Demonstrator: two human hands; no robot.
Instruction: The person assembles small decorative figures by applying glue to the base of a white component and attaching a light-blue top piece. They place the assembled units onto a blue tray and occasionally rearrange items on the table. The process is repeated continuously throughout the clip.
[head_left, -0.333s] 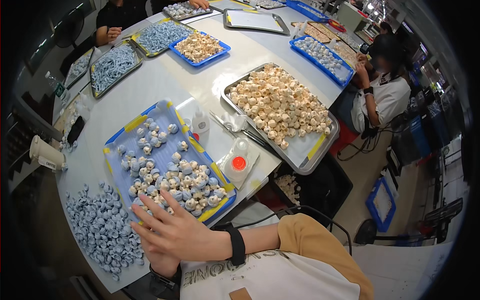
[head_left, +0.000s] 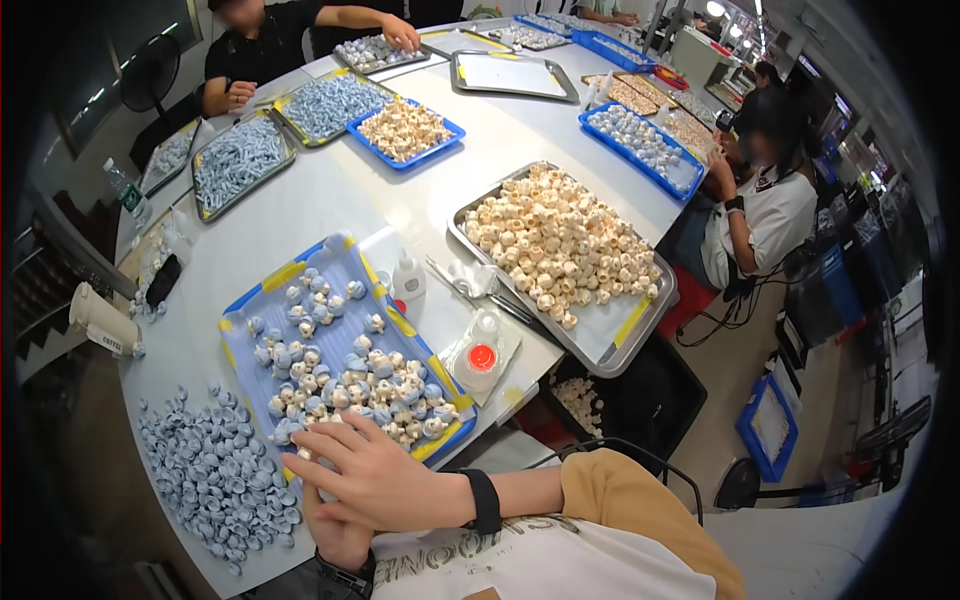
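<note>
A small cream piece [head_left: 304,453] shows at the fingertips of the right hand [head_left: 375,482], just over the near left edge of the lined blue tray [head_left: 268,298]. The fingers cover most of it, so which way it points and how its long axis lies cannot be made out. It seems to be in the hands rather than lying in the tray, though the view is poor there.

The right hand crosses over the left hand [head_left: 342,540], palm down, its fingers slightly parted and pointing left and a little away from the body. The left hand is mostly hidden beneath; whether either hand's fingers are closed on the piece I cannot tell.

The tray's long axis slants from far left to near right. In it lie blue-and-cream pieces [head_left: 380,385], facing many ways, thickest toward the near end. Left of the hands, a heap of light-blue cupped pieces [head_left: 220,475] sits directly on the table. Just right of the tray stand a white bottle [head_left: 408,280] and a squat clear container with a red centre [head_left: 481,357]. Beyond these, a metal tray [head_left: 598,335] bears piled cream pieces [head_left: 550,235]. A paper cup [head_left: 108,315] leans in view at the far left. One co-worker in black [head_left: 265,50] sits across the table; another in white [head_left: 770,215] sits at the right.
</note>
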